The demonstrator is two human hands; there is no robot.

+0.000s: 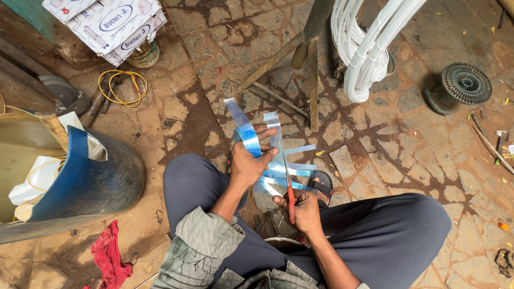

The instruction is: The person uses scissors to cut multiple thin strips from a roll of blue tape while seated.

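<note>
Right hand (306,211) grips scissors (289,195); left hand (249,165) pinches blue strips (247,134).

Looking down, I see my left hand (247,167) at the frame's centre gripping clear bluish plastic strips (249,136), while my right hand (306,210) just below holds a red-handled tool (289,199) against them. At left sits a blue drum (88,179); white cable coils (364,48) hang at upper right.
</note>
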